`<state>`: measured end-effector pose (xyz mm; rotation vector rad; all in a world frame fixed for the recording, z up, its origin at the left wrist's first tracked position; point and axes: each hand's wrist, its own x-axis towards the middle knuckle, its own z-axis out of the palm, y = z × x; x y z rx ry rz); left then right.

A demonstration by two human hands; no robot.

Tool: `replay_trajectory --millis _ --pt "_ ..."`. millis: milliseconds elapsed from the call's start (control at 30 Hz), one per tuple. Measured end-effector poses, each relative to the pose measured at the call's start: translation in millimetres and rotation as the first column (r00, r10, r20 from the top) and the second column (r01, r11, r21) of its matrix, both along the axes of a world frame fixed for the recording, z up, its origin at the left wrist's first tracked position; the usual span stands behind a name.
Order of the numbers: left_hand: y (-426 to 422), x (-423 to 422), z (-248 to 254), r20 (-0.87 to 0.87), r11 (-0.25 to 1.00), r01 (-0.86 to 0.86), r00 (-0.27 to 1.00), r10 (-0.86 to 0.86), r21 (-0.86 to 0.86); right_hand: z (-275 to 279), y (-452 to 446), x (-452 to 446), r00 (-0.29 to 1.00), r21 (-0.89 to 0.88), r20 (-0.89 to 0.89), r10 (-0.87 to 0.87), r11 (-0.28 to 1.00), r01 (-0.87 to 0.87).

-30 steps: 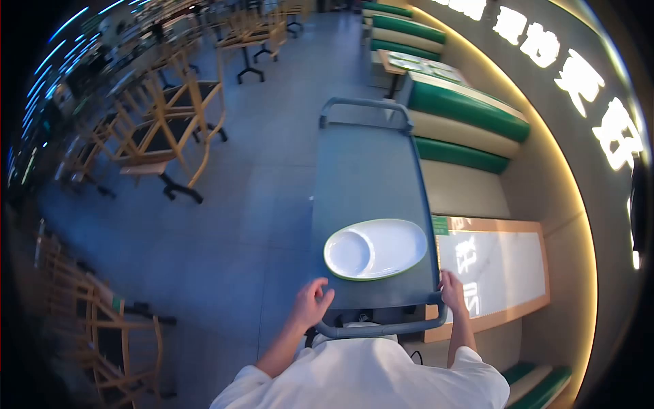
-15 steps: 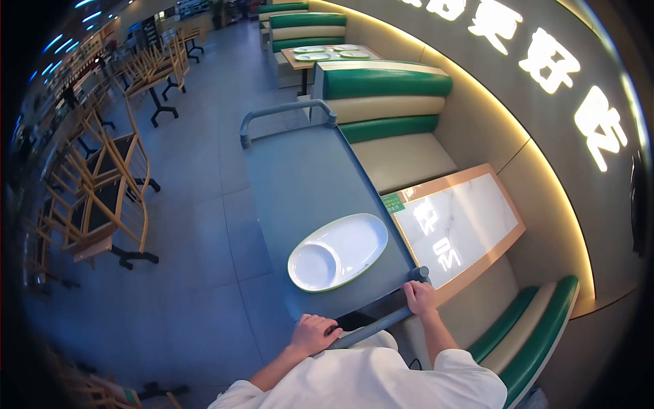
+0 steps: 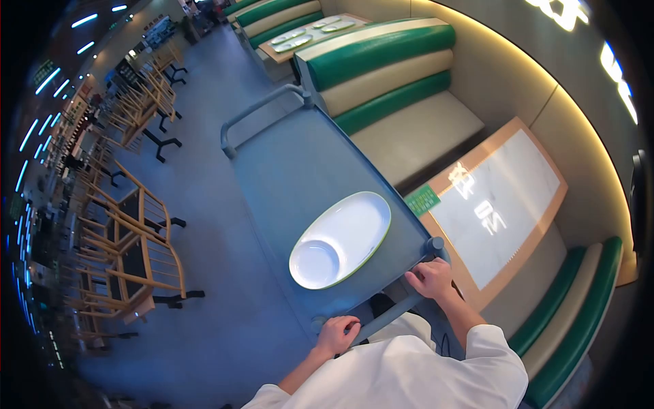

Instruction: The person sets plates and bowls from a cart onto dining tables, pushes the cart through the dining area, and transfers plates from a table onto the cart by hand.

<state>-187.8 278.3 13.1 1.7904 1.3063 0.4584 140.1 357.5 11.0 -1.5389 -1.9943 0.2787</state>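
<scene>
In the head view a grey service cart (image 3: 272, 170) stands in front of me, with a push handle (image 3: 392, 317) at its near end. My left hand (image 3: 337, 334) is closed around the left part of that handle. Near the right corner post, my right hand (image 3: 430, 277) grips the same bar. On the cart's flat top lies a white oval plate (image 3: 357, 228) with a green rim and a round compartment at its near end. Neither hand touches the plate.
To the right is a booth table (image 3: 514, 204) with a green card (image 3: 423, 200), between bench seats (image 3: 409, 129). Farther off, another table (image 3: 351, 26) carries several plates. Wooden chairs (image 3: 139, 266) are stacked on tables at left, across the tiled floor (image 3: 211, 225).
The view has turned and tilted; the booth table now appears farther right and the stacked chairs lower. Both hands stay on the handle, and the plate remains on the cart.
</scene>
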Motion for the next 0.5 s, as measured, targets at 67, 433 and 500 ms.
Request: replay_trajectory --millis 67,433,500 --pt "27 -17 3 -0.028 0.998 -0.068 0.997 0.068 -0.004 -1 33 -18 1.000 -0.019 -0.021 0.014 1.000 -0.015" --pt "193 -87 9 -0.125 0.860 -0.421 0.874 0.470 0.289 12 244 -137 0.976 -0.245 0.025 0.218 0.947 -0.205" --pt "231 -108 9 -0.308 0.823 -0.479 0.768 0.562 0.305 19 281 -159 0.968 -0.347 0.076 0.239 0.916 -0.198"
